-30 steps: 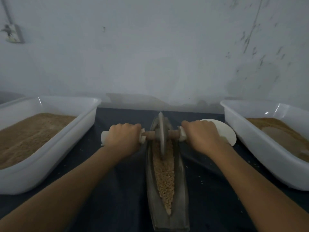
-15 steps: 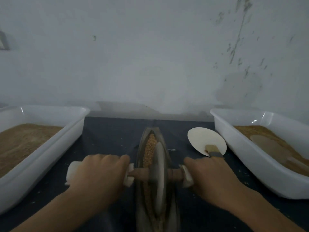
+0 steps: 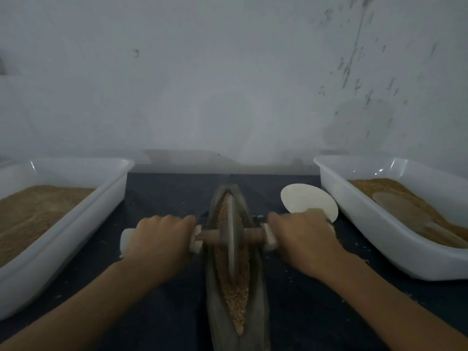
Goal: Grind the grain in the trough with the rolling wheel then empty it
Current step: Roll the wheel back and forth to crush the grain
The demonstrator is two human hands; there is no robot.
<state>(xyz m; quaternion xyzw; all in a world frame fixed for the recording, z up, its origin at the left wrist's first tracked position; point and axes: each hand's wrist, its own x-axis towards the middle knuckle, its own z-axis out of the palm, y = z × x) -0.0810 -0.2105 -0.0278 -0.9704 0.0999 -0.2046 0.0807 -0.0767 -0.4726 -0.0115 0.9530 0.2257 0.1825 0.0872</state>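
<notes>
Grain (image 3: 234, 297) is lying in the long boat-shaped trough (image 3: 257, 307), which is running from 12 o'clock to 6 o'clock down the middle of the dark table (image 3: 316, 312). The kernels at the 6 o'clock end are looking whole and coarse — I am judging the grinding to be under way but well short of finished, and the emptying not yet begun.

The rolling wheel (image 3: 231, 236) is standing upright in the groove, near the trough's middle and toward its far half, its wooden axle crossing from 9 o'clock to 3 o'clock. The left hand (image 3: 162, 239) is wrapping its fingers round the white handle at 9 o'clock of the wheel; the right hand (image 3: 302, 239) is gripping the handle at 3 o'clock the same way.

At 9 o'clock of the trough, well apart, a white tub (image 3: 76, 224) is holding fine brown meal. At 3 o'clock a 2nd white tub (image 3: 379, 231) is holding similar meal with a flat scoop-like thing part buried — too dim to name. A pale round disc (image 3: 304, 201) is lying between trough and right tub, at about 1 o'clock, partly behind the right hand.
</notes>
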